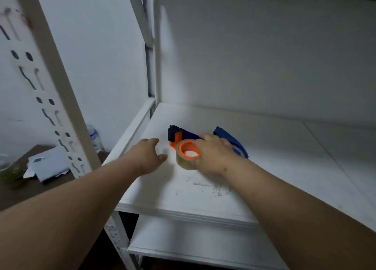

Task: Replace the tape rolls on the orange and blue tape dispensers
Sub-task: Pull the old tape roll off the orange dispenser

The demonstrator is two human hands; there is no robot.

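On the white shelf board [203,190] lies an orange tape dispenser [177,138] with a dark blue front part, carrying a clear tape roll [186,158] on its orange hub. My right hand [215,153] rests over the roll and dispenser from the right, fingers curled around them. A blue tape dispenser [232,140] lies just behind that hand, partly hidden by it. My left hand [147,156] hovers to the left of the roll, fingers apart, holding nothing.
White metal shelving uprights [61,86] stand at left, and a lower shelf [195,243] sits below. A brown table at far left holds white papers [47,164], a water bottle [94,137] and a glass jar [10,168].
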